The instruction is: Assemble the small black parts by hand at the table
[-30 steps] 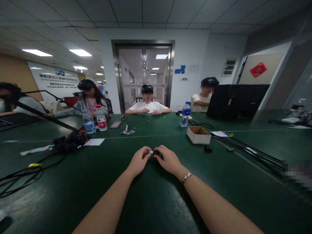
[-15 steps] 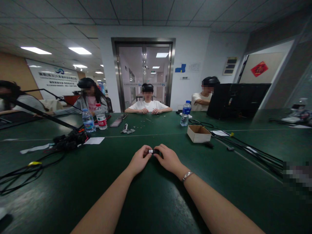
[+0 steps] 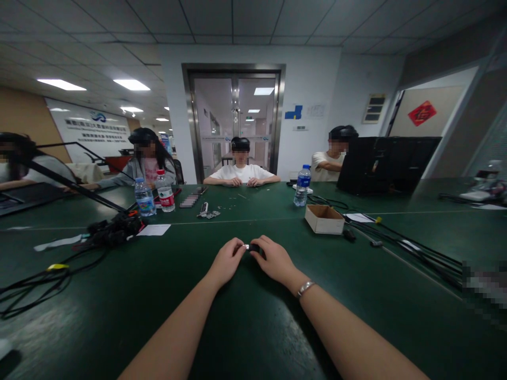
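Note:
A small black object with a silver end (image 3: 252,247) is held between my two hands, above the middle of the green table; its exact kind I cannot make out. My left hand (image 3: 228,261) pinches the silver end between thumb and fingertips. Around the black part, the thumb and fingers of my right hand (image 3: 275,257) are closed. A silver band circles my right wrist. The fingers hide much of the object.
An open cardboard box (image 3: 324,220) stands to the right, near a water bottle (image 3: 302,186) and black cables (image 3: 415,256). Two bottles, a red-labelled one (image 3: 165,192) among them, and a black device (image 3: 114,229) are at left. Small pieces (image 3: 208,212) lie ahead. People sit around the table.
My left fingertips have shifted slightly right along the silver end, covering more of it. My right hand keeps its hold on the black part.

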Available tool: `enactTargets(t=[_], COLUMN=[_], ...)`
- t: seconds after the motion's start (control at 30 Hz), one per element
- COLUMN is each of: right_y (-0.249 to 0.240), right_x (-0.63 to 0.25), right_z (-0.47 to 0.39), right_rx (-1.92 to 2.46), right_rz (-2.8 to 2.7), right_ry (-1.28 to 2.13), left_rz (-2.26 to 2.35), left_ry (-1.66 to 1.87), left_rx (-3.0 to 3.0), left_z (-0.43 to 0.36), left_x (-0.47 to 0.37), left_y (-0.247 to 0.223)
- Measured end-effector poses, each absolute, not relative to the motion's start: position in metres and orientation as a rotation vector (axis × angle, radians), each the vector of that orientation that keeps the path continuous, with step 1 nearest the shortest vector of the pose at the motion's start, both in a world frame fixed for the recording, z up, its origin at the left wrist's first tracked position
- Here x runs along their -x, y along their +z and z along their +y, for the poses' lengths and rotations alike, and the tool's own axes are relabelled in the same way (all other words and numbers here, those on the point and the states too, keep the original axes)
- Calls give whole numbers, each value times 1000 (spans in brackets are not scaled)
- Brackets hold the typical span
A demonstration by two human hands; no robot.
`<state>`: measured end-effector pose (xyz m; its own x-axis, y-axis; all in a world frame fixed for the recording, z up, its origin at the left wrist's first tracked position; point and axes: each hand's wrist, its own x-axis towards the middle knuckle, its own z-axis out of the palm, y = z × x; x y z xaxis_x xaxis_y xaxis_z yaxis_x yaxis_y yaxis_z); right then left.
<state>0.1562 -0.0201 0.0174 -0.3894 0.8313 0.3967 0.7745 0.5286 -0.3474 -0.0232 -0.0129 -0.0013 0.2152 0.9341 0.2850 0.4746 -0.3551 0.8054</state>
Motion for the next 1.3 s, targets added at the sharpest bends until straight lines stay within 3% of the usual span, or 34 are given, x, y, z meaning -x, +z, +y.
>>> enactTargets(t=[0.93,1.3], right_y=[18,15], right_x=[-156,-157], right_z=[-21,-18], right_rx=[1298,1284], right_rz=[-2255,-2270], right_ry=[141,133], left_rz=[1299,1330], left_ry=[1061,976], left_rx=[-1808,-2023], left_z=[-10,-12], left_x=[23,22], left_y=[-7,-5])
